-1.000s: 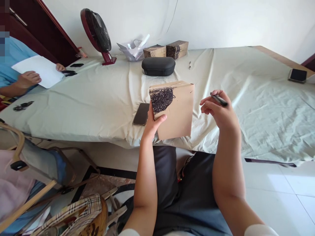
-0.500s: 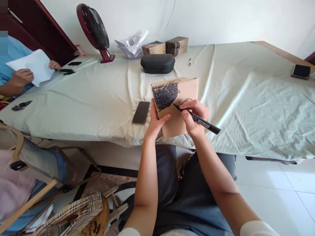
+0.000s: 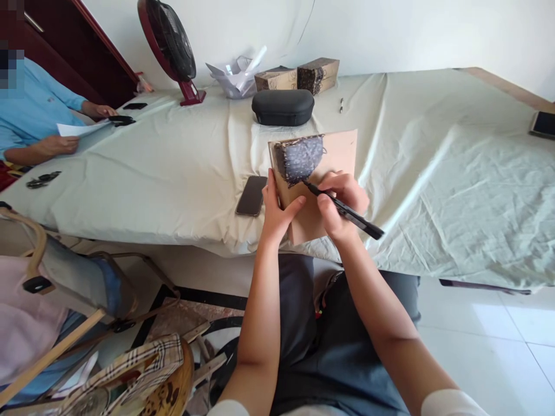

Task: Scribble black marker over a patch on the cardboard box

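Note:
A brown cardboard box [image 3: 310,222] is held up over the table's near edge, its broad face turned toward me. My left hand [image 3: 280,211] grips its lower left side, thumb on the front face and fingers round the edge. My right hand [image 3: 342,202] holds a black marker pen [image 3: 353,218], pinched between thumb and fingers. The pen's tip meets the lower edge of a dense black scribbled patch [image 3: 301,158] in the box's upper left. A dark smartphone [image 3: 251,196] lies on the cloth just left of the box.
Behind the box sit a black zip case [image 3: 283,108], two cardboard boxes [image 3: 318,75], a clear bin of papers [image 3: 234,78] and a fan [image 3: 173,49]. A small pen [image 3: 341,105] lies to their right. Across the left corner a person in blue [image 3: 43,115] holds paper. Chairs [image 3: 82,271] stand lower left.
The box has tilted, so the scribbled patch now shines grey. The marker tip stays by the patch's lower edge. The other person has lowered the paper toward the table. My view has shifted slightly.

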`<act>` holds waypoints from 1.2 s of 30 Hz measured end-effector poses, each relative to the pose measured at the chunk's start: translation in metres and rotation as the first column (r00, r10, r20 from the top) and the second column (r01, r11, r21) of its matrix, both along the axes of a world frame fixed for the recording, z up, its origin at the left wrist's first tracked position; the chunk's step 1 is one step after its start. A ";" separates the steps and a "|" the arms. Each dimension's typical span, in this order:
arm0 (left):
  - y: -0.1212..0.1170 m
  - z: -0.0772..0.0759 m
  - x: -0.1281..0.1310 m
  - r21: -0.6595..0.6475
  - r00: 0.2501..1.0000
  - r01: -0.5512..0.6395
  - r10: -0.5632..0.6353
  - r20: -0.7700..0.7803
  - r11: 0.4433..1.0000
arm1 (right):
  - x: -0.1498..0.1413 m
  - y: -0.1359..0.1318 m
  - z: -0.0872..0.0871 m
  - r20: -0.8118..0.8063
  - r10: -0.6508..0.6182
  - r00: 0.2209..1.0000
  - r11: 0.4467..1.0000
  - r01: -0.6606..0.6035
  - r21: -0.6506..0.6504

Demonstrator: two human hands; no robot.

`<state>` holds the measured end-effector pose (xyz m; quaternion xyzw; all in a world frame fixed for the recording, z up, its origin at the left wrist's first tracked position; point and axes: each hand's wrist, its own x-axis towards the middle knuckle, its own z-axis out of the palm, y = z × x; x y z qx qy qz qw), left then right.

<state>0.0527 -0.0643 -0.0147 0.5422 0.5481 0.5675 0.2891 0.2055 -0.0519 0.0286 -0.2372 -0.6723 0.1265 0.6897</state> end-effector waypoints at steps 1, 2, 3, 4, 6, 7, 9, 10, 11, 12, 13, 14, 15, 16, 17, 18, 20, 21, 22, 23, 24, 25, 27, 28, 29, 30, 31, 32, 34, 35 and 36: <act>-0.003 0.006 0.001 0.015 0.998 -0.027 0.028 -0.050 1.000 | 0.002 -0.002 0.004 -0.053 0.012 0.999 1.000 -0.011 0.013; -0.008 0.013 0.002 0.030 0.992 -0.062 0.065 -0.113 0.998 | 0.004 -0.005 0.008 -0.099 0.019 0.995 0.999 -0.015 0.041; -0.012 0.020 0.004 0.040 0.976 -0.103 0.109 -0.186 0.994 | 0.007 -0.008 0.015 -0.127 0.019 0.992 0.997 -0.009 0.080; -0.017 0.027 0.006 0.044 0.954 -0.144 0.150 -0.258 0.989 | 0.011 -0.013 0.022 -0.136 0.011 0.991 0.992 0.006 0.123; -0.025 0.041 0.011 0.050 0.911 -0.204 0.208 -0.356 0.978 | 0.018 -0.025 0.038 -0.092 -0.038 0.995 0.985 0.053 0.166; -0.029 0.046 0.014 0.054 0.896 -0.221 0.224 -0.383 0.974 | 0.020 -0.031 0.046 -0.058 -0.070 0.996 0.986 0.078 0.147; -0.033 0.054 0.019 0.060 0.880 -0.240 0.243 -0.408 0.969 | 0.024 -0.043 0.060 0.001 -0.128 0.992 0.991 0.128 0.027; -0.035 0.056 0.021 0.060 0.876 -0.245 0.248 -0.414 0.968 | 0.024 -0.047 0.064 0.040 -0.148 0.988 0.988 0.150 -0.027; -0.035 0.058 0.022 0.062 0.874 -0.250 0.252 -0.415 0.966 | 0.023 -0.049 0.068 0.081 -0.162 0.983 0.984 0.167 -0.059; -0.036 0.059 0.024 0.068 0.874 -0.252 0.257 -0.412 0.965 | 0.022 -0.050 0.069 0.126 -0.171 0.977 0.981 0.180 -0.067; -0.036 0.059 0.025 0.077 0.878 -0.249 0.259 -0.404 0.965 | 0.021 -0.050 0.070 0.175 -0.178 0.968 0.979 0.192 -0.067; -0.037 0.059 0.025 0.090 0.883 -0.244 0.260 -0.391 0.966 | 0.020 -0.048 0.069 0.218 -0.184 0.959 0.978 0.201 -0.059; -0.037 0.059 0.025 0.103 0.888 -0.238 0.259 -0.379 0.966 | 0.018 -0.046 0.069 0.252 -0.193 0.948 0.976 0.212 -0.052; -0.037 0.058 0.025 0.111 0.892 -0.233 0.258 -0.370 0.966 | 0.017 -0.043 0.067 0.280 -0.206 0.938 0.972 0.229 -0.054; -0.037 0.058 0.025 0.114 0.894 -0.231 0.257 -0.368 0.966 | 0.016 -0.041 0.067 0.303 -0.218 0.928 0.967 0.247 -0.062; -0.037 0.058 0.025 0.112 0.891 -0.233 0.258 -0.373 0.966 | 0.016 -0.040 0.066 0.323 -0.229 0.918 0.962 0.265 -0.071; -0.037 0.058 0.023 0.095 0.876 -0.249 0.266 -0.402 0.964 | 0.015 -0.042 0.065 0.330 -0.238 0.913 0.958 0.277 -0.075; -0.036 0.058 0.022 0.082 0.868 -0.257 0.268 -0.419 0.963 | 0.015 -0.044 0.066 0.311 -0.237 0.920 0.959 0.273 -0.076; -0.036 0.059 0.020 0.070 0.860 -0.266 0.269 -0.433 0.962 | 0.016 -0.046 0.066 0.279 -0.241 0.930 0.959 0.272 -0.078; -0.036 0.059 0.019 0.057 0.854 -0.272 0.268 -0.445 0.961 | 0.017 -0.049 0.067 0.235 -0.256 0.938 0.956 0.281 -0.081; -0.035 0.059 0.017 0.046 0.851 -0.277 0.267 -0.451 0.960 | 0.018 -0.051 0.067 0.181 -0.287 0.941 0.947 0.307 -0.094; -0.035 0.059 0.015 0.038 0.851 -0.282 0.269 -0.450 0.959 | 0.020 -0.053 0.068 0.131 -0.329 0.935 0.932 0.343 -0.114; -0.034 0.058 0.010 0.036 0.859 -0.292 0.279 -0.430 0.956 | 0.028 -0.052 0.069 0.076 -0.410 0.909 0.896 0.417 -0.152; -0.033 0.056 0.008 0.044 0.866 -0.297 0.288 -0.408 0.954 | 0.033 -0.049 0.069 0.073 -0.424 0.903 0.886 0.430 -0.170; -0.032 0.053 0.005 0.056 0.877 -0.297 0.295 -0.380 0.953 | 0.041 -0.044 0.069 0.078 -0.413 0.908 0.886 0.420 -0.197; -0.031 0.050 0.002 0.070 0.891 -0.291 0.297 -0.343 0.954 | 0.049 -0.038 0.067 0.090 -0.372 0.924 0.895 0.383 -0.228; -0.030 0.047 -0.001 0.085 0.911 -0.279 0.291 -0.292 0.957 | 0.058 -0.031 0.065 0.097 -0.295 0.951 0.905 0.310 -0.291; -0.028 0.042 -0.004 0.095 0.934 -0.260 0.275 -0.226 0.961 | 0.067 -0.022 0.061 0.072 -0.197 0.978 0.908 0.210 -0.363; -0.022 0.032 -0.011 0.096 0.977 -0.202 0.207 -0.054 0.975 | 0.086 -0.004 0.048 -0.028 0.016 0.999 0.845 -0.028 -0.534; -0.018 0.027 -0.014 0.084 0.986 -0.164 0.161 0.045 0.983 | 0.094 0.004 0.039 -0.091 0.091 0.992 0.775 -0.128 -0.619; -0.014 0.022 -0.016 0.063 0.982 -0.127 0.117 0.147 0.990 | 0.102 0.012 0.030 -0.151 0.086 0.985 0.718 -0.167 -0.675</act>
